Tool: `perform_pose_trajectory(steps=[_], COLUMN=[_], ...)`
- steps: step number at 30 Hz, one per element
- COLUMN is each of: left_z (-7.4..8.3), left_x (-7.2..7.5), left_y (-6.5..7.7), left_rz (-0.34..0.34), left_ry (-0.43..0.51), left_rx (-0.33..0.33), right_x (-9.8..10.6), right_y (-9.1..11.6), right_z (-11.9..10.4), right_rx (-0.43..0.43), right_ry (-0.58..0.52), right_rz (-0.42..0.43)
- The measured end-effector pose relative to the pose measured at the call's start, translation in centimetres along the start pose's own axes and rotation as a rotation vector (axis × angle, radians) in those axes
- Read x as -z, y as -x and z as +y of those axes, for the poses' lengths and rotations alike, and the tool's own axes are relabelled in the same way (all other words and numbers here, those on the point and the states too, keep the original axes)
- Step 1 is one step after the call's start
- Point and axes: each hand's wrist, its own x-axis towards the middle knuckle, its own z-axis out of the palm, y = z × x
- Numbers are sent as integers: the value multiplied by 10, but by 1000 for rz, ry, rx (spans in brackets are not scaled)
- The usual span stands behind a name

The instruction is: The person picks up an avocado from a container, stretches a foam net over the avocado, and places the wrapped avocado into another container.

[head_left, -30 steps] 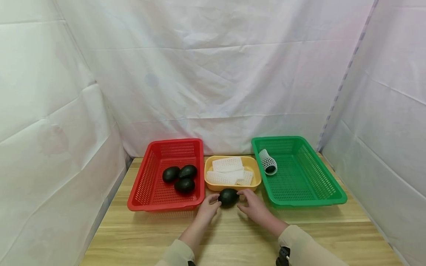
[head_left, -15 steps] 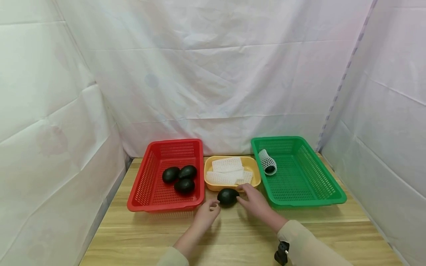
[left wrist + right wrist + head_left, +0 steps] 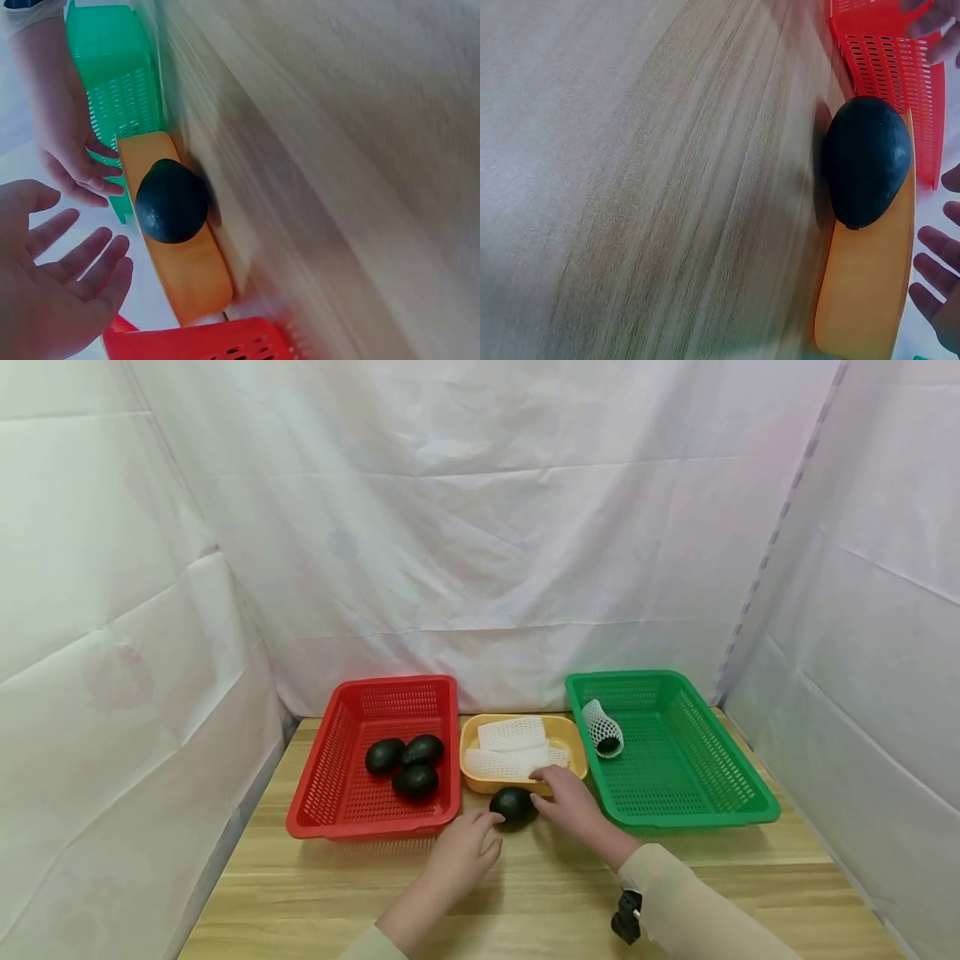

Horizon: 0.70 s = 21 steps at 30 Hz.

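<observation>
A dark avocado [image 3: 512, 807] lies on the wooden table, just in front of the yellow tray [image 3: 487, 784]. My left hand [image 3: 463, 852] is to its near left, fingers loosely spread; in the left wrist view they are apart from the avocado [image 3: 172, 201]. On the other side is my right hand [image 3: 572, 803], its fingers relaxed and reaching over the tray's front rim. Nothing is held in either hand, and the right wrist view shows a gap beside the avocado [image 3: 868, 161]. White foam net sleeves [image 3: 512, 735] lie in the tray.
At the left stands a red basket [image 3: 318, 777] with several avocados [image 3: 415, 782]. A green basket [image 3: 693, 817] stands at the right, holding an avocado in a foam net [image 3: 602, 727]. White cloth [image 3: 480, 527] hangs behind and at both sides.
My left hand has drawn slightly toward me, away from the avocado's side. My right hand has shifted a little forward, over the tray's front rim. The avocado has stayed nearly in place.
</observation>
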Motion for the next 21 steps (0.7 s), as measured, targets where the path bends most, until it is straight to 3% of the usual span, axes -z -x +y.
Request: perform_pose_trajectory(steps=[5,9,15,21], left_z=[-3,-6,-13,-17], left_x=[7,16,25,28], left_y=[-1,-5,-10,-9], left_rz=[82,197,307,305], left_ry=[-181,-284,-273,-258], left_rx=[-161,-249,-270,-231], right_x=[-6,-10,-12,-10], right_y=[-3,-5,-7,-10], right_z=[1,2,0,-5], right_rx=[9,-16,-31,30], right_ry=[26,49,0,-73], right_rz=[0,-40,-107,-148])
